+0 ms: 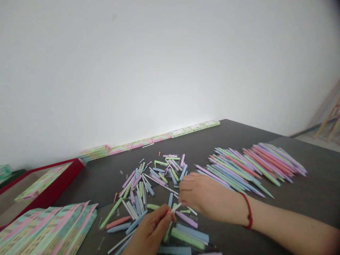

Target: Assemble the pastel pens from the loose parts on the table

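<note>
My left hand (150, 228) is closed, with thumb and finger pinching a coral pen part (169, 211). From it a white stick-like piece (176, 207) points up towards my right hand (203, 194). That hand, a red cord round its wrist, has its fingers curled down over the pile; its fingertips are hidden, so what they hold does not show. Around both hands lie loose pen parts: blue barrels (136, 222), green barrels (187, 238), a purple barrel (186, 219) and white refills (132, 209).
Pastel pens (239, 170) lie in rows at the right on the dark table (106, 180). Flat printed boxes (180, 132) line the wall. Printed packets (45, 230) fan out at the front left, near a red-rimmed box (66, 177) holding another packet.
</note>
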`<state>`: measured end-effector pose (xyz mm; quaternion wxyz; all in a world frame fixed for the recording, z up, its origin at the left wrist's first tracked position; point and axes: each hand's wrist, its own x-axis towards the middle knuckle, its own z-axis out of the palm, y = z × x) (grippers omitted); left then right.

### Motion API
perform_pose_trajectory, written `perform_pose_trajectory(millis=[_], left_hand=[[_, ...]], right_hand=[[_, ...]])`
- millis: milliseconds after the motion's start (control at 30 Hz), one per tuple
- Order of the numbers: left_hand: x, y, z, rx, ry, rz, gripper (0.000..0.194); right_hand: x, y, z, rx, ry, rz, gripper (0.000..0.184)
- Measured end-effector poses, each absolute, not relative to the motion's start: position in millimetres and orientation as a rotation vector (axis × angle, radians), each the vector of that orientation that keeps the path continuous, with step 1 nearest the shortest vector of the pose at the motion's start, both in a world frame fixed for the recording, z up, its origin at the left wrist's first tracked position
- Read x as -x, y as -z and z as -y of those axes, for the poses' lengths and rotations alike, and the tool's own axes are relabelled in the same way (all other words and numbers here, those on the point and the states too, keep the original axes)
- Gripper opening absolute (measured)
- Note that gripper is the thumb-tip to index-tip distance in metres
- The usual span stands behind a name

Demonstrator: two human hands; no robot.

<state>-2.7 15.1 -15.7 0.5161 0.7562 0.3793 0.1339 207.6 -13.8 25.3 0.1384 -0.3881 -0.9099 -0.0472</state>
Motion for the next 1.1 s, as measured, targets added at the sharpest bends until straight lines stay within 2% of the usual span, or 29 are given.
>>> perform_pose_trajectory(millis=[133, 267, 300, 433, 533, 700, 1100], left_hand=[[1, 16, -9, -1.703, -0.364, -0.876, 0.027], [4, 26, -11, -1.432, -0.443, -0.879, 0.030], [5, 28, -12, -1.414, -0.438, -0.867, 0.030], [7, 27, -14, -1.433, -0.385, -0.793, 0.028], [8, 21, -13, -1.389, -0.337, -0.724, 0.029], [7, 15, -8, -1.171, -0.295, -0.647, 0.026], [5, -2, -5, -0.890, -0.356, -0.534, 0.014]], right_hand=[[-206, -27, 18, 1.142, -0.014, 2.592, 0.017], [-215, -37, 21, 1.271, -0.324, 2.309, 0.038], [-218, -39, 21, 1.294, -0.435, 2.241, 0.036], [-218, -35, 16, 1.242, -0.979, 1.940, 0.010], [-209, -27, 11, 1.177, -1.217, 1.664, 0.007], [-197, -15, 8, 1.124, -1.283, 1.436, 0.005], [-204, -12, 3, 0.978, -1.362, 1.316, 0.019]])
